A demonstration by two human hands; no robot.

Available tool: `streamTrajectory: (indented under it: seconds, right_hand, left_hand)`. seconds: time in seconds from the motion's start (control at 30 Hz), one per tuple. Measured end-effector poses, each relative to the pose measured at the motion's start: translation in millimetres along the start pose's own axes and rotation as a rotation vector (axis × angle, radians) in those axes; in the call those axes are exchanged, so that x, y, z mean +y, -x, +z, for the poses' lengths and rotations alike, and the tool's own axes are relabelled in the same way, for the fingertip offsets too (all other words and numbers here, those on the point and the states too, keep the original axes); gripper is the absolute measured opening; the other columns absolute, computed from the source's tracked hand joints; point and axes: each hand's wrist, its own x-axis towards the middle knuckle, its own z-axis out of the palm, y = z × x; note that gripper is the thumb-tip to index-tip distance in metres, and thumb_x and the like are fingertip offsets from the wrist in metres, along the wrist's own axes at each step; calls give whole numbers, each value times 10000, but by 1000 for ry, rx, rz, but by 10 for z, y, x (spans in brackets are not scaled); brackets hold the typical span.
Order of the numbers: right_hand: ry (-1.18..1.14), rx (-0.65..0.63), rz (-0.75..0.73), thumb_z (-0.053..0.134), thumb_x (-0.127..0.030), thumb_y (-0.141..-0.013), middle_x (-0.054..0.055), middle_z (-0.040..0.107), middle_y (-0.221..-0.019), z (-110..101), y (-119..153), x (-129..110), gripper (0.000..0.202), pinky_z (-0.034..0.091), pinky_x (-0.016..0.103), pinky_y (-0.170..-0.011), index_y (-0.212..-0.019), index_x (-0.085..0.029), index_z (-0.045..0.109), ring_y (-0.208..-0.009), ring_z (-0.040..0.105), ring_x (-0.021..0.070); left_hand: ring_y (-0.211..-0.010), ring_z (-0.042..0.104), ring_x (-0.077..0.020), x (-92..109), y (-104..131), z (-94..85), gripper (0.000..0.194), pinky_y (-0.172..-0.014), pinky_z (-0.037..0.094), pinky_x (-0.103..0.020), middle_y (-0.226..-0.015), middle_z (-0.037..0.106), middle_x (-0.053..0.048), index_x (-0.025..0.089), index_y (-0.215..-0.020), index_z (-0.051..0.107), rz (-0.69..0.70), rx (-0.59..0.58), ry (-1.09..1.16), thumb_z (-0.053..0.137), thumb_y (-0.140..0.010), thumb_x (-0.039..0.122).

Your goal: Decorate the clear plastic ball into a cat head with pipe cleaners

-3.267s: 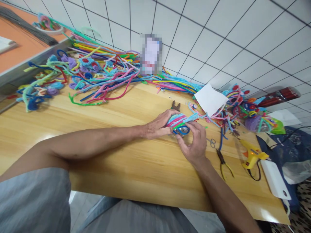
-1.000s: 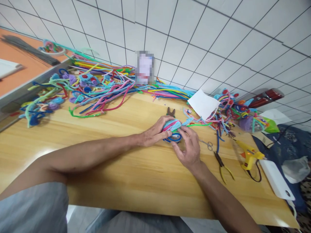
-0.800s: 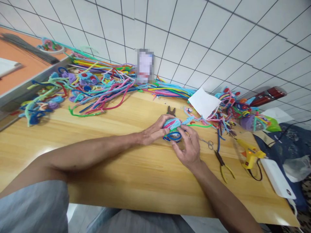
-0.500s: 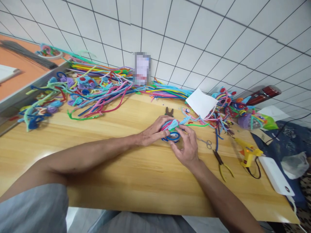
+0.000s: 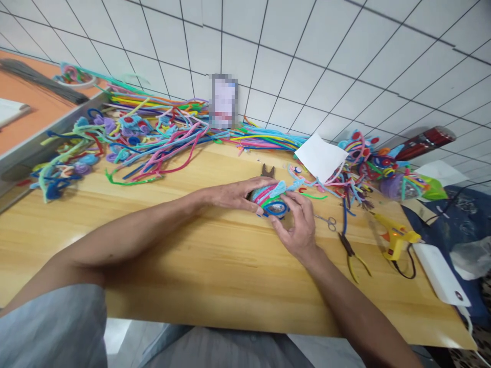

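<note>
A rounded pipe-cleaner craft point(image 5: 269, 194) is held between my two hands over the middle of the table. Pink, green and light blue strips wrap it, and a dark blue loop rings its near end. My left hand point(image 5: 233, 198) grips its left side, thumb along the front. On the other side, the fingers and thumb of my right hand point(image 5: 298, 227) close on its right edge. Just behind it lies a dark-jawed tool point(image 5: 267, 170), partly hidden. Small scissors point(image 5: 328, 222) and yellow-handled pliers point(image 5: 352, 255) rest to the right of my right hand.
Loose pipe cleaners point(image 5: 169, 148) are heaped along the wall at the left and back. A phone-like panel point(image 5: 223, 102), blurred, leans there. White paper point(image 5: 321, 157) covers more craft pieces. At the right are a yellow glue gun point(image 5: 397, 236) and a white power strip point(image 5: 441, 275).
The craft has turned in my hands, so its blue loop and pink and green stripes show more. My left fingers have shifted back along its side. The camera view has shifted slightly.
</note>
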Motion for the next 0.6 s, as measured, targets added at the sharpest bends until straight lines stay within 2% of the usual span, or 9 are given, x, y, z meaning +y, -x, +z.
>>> streamTrajectory:
  seconds: [0.17, 0.3, 0.43, 0.5, 0.6]
  right_hand:
    - [6, 8, -27, 745, -312, -982, 185, 662, -1378, 2, -9, -22, 602, 604, 569, -1045, -1545, -241, 544, -1264, 670, 350]
    - [30, 25, -79, 756, -294, -977, 182, 673, -1372, -2, -25, -7, 606, 609, 578, -1046, -1542, -244, 544, -1269, 676, 353]
    - [27, 21, -118, 754, -263, -975, 180, 671, -1375, -4, -32, 20, 583, 631, 565, -1032, -1524, -252, 559, -1281, 680, 348]
    - [12, 19, -124, 755, -249, -970, 181, 667, -1373, -2, -31, 18, 574, 634, 563, -1038, -1515, -246, 573, -1279, 680, 344]
    - [1, 6, -135, 738, -244, -973, 181, 664, -1372, 1, -23, -5, 582, 631, 568, -1049, -1530, -240, 568, -1285, 676, 346]
  left_hand:
    - [-1543, 532, -341, -33, -5, 27, 882, -1273, 467, -572, -1636, 537, -160, 292, -1642, 463, 30, 41, 32, 861, -887, 512]
    - [-1555, 505, -356, -81, -16, 104, 865, -1293, 432, -590, -1612, 534, -170, 286, -1623, 478, 98, 108, 0, 870, -876, 479]
    - [-1609, 410, -385, -119, -13, 136, 871, -1335, 351, -646, -1640, 465, -208, 258, -1637, 434, 139, 167, -110, 838, -896, 475]
    - [-1603, 401, -395, -91, -8, 139, 924, -1330, 364, -643, -1630, 456, -213, 247, -1635, 416, 143, 148, -148, 860, -869, 514]
    - [-1515, 491, -386, 10, -1, 180, 966, -1280, 446, -607, -1548, 501, -198, 241, -1592, 426, 134, 181, -159, 901, -820, 574]
